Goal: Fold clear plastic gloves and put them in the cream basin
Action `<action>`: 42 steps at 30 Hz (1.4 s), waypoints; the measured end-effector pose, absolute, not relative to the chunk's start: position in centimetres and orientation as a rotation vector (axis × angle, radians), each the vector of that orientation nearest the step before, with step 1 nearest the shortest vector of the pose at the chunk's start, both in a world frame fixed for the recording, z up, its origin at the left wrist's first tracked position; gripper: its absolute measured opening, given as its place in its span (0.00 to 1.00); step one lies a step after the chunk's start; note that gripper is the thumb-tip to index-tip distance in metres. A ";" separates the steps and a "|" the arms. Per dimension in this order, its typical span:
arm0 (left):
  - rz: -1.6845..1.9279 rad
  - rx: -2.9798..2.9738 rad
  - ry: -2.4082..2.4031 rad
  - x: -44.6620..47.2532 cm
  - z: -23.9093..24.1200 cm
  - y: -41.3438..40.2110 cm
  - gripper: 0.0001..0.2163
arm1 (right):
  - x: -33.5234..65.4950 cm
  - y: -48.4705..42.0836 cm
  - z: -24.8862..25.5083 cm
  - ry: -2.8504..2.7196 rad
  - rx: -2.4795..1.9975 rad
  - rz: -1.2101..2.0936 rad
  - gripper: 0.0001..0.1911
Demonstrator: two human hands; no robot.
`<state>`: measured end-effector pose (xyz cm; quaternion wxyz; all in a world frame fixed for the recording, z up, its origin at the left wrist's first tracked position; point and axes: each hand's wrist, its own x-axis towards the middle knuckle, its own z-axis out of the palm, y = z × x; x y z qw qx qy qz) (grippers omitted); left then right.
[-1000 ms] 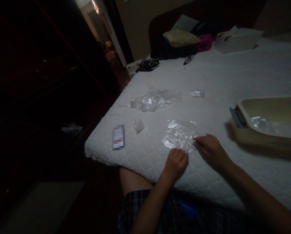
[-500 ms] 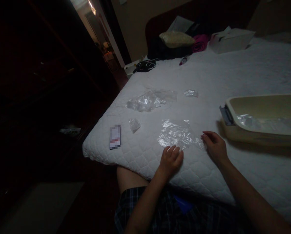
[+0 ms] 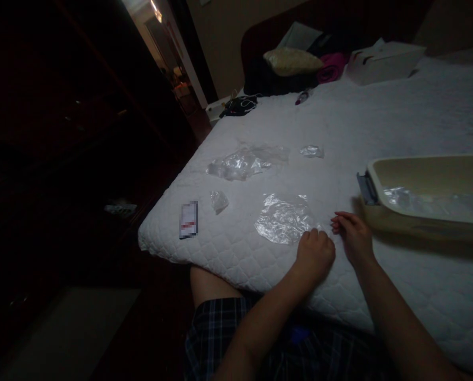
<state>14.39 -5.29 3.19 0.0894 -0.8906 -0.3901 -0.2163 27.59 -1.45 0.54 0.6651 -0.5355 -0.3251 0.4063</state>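
A crinkled clear plastic bag (image 3: pixel 282 219) lies on the white quilted bedding in front of me. My left hand (image 3: pixel 316 254) is closed over the bag's right end, and its curled fingertips are hidden. Just to the right, my right hand (image 3: pixel 354 238) is raised a little with thumb and fingers drawn together; whatever is between them is too small to make out. Further off rests a larger clear plastic sheet or bag (image 3: pixel 240 163). A small crumpled plastic piece (image 3: pixel 219 201) sits to the left, and another small plastic piece (image 3: pixel 311 152) lies further back.
A beige plastic bin (image 3: pixel 411 225) with a grey latch, holding clear plastic, stands at the right. A phone-like blurred item (image 3: pixel 188 220) lies near the bed's left edge. At the headboard are a pillow (image 3: pixel 294 61), a pink roll (image 3: pixel 331 67) and a white box (image 3: pixel 385 64).
My left hand has moved right along the bag to its right end, and its fingers have curled. The right hand has shifted slightly right, with the bag's corner no longer visible at its fingertips.
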 end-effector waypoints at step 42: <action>-0.772 -2.382 -1.938 9.9 4.7 -3.2 0.05 | 25.4 -2.9 1.3 -1.813 -1.390 0.388 0.09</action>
